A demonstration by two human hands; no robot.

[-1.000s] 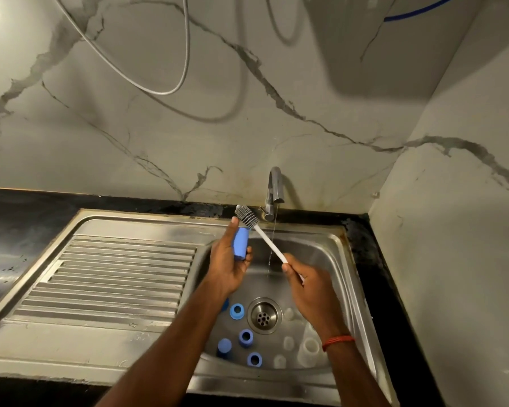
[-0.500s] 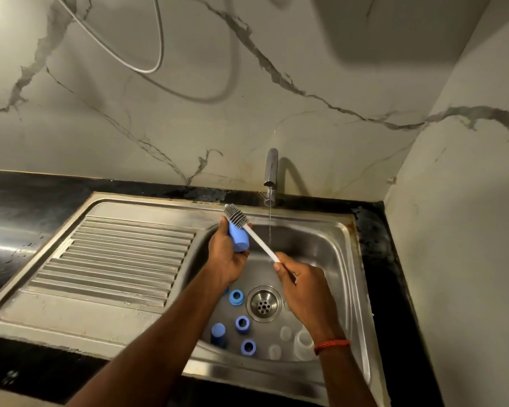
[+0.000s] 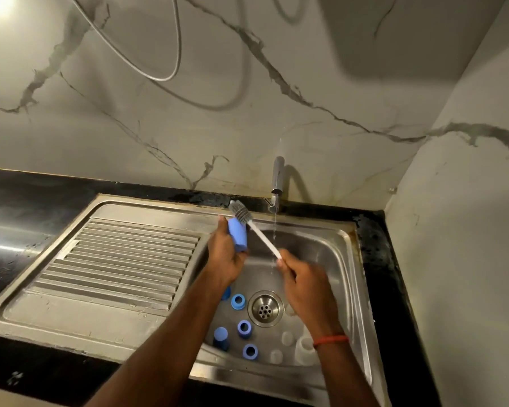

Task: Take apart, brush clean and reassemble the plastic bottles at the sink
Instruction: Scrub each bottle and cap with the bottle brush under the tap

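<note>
Holding a little blue bottle body (image 3: 238,237) up over the back-left part of the sink (image 3: 329,254), in the left hand (image 3: 225,259), fingers and thumb wrapped round its lower half. Matte pale blue plastic, short and cylindrical, tilted a bit, upper end pointing toward the back wall. Gripping the thin white handle of a bottle brush (image 3: 262,237) in the right hand (image 3: 304,286), fingers curled tight round the near end. Grey bristle head right at the top end of the blue piece, touching or just above it, can't say which. Thin stream of water (image 3: 274,227) from the chrome tap (image 3: 276,183), just right of the brush handle, apart from the bottle. Down in the basin: more blue bits (image 3: 244,328) left of the drain (image 3: 265,309), some with open round mouths facing up, one with a closed top. Also a few cloudy clear pieces (image 3: 304,351) near the front right, partly behind the right wrist. Red thread band (image 3: 331,339) on that wrist. Ribbed draining board (image 3: 124,259) off to the left, black countertop (image 3: 27,195) round the lot.
</note>
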